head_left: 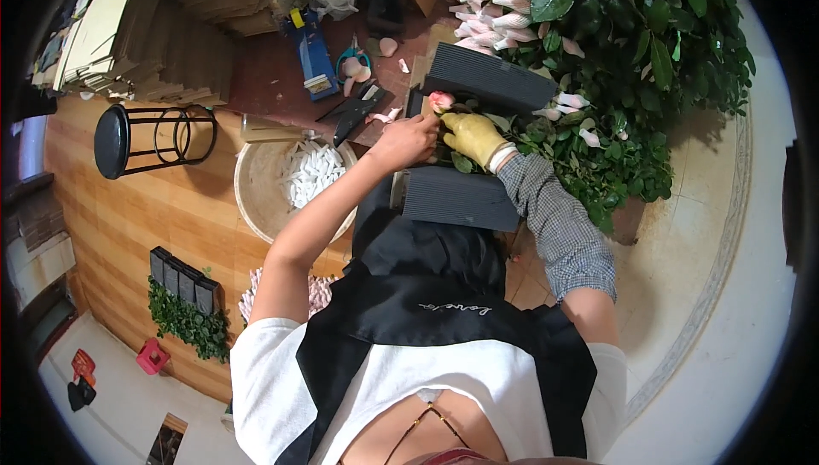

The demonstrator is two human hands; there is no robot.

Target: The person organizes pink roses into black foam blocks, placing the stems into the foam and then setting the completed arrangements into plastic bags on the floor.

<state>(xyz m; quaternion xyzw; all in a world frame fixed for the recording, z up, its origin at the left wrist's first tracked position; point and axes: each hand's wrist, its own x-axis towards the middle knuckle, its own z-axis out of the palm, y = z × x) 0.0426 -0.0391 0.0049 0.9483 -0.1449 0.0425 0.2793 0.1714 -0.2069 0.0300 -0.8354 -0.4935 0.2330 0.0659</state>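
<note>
A pink rose (441, 101) lies between two dark ridged blocks (486, 72). My left hand (408, 139), bare, has its fingers closed just below the bloom, on something too hidden to name. My right hand (472, 139), in a yellow glove, is closed around the rose's leafy stem beside it. The nearer ridged block (456, 200) sits below both hands. Left of them on the red worktop (260, 68) are a black tool (358, 111), teal scissors (352, 68), a blue tool (311, 60) and loose petals.
Wrapped roses (503, 4) and dense leaves (648, 38) fill the right. Cardboard stacks (128, 30) stand upper left. A bin (252, 200) of white pieces, a black stool (115, 141), a red plastic object (152, 354) and leafy bundles (188, 320) are on the left floor.
</note>
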